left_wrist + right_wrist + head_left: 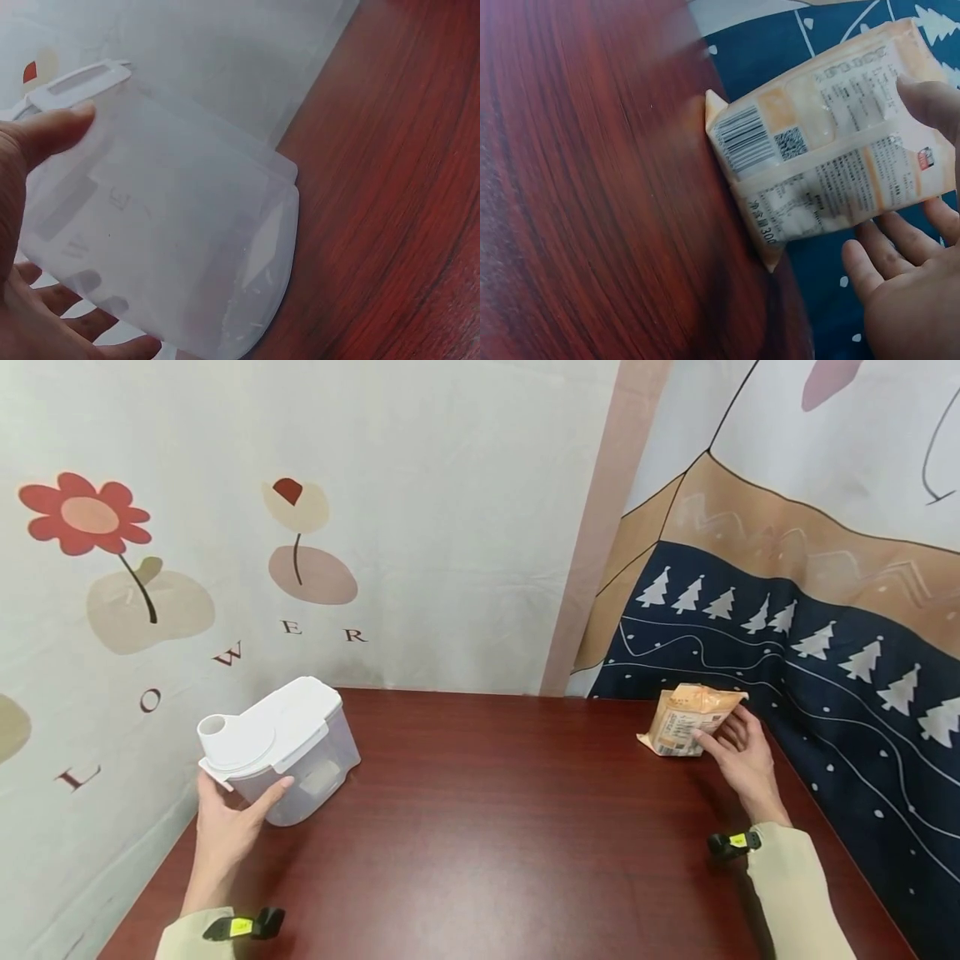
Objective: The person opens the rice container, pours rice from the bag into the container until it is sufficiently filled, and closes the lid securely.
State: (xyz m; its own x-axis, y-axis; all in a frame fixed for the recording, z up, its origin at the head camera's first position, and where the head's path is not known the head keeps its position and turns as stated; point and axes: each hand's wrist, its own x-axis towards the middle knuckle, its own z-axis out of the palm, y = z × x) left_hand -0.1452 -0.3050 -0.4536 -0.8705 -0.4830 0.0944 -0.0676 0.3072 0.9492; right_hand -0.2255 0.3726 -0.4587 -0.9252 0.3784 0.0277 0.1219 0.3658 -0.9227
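On the left of the head view stands a translucent plastic storage container with a white lid and a round spout at its near end. My left hand grips it at that end, the thumb on one side and the fingers spread along the other. Pale contents show faintly near its base. At the far right, my right hand holds a cream-and-orange food packet between thumb and fingers. In the right wrist view, a barcode and printed text face the camera, and the packet's lower end is at the table.
The dark red wooden table stretches between the two hands. Behind it hangs a pale cloth with flower prints. A navy cloth with white trees borders the right edge, close beside the packet.
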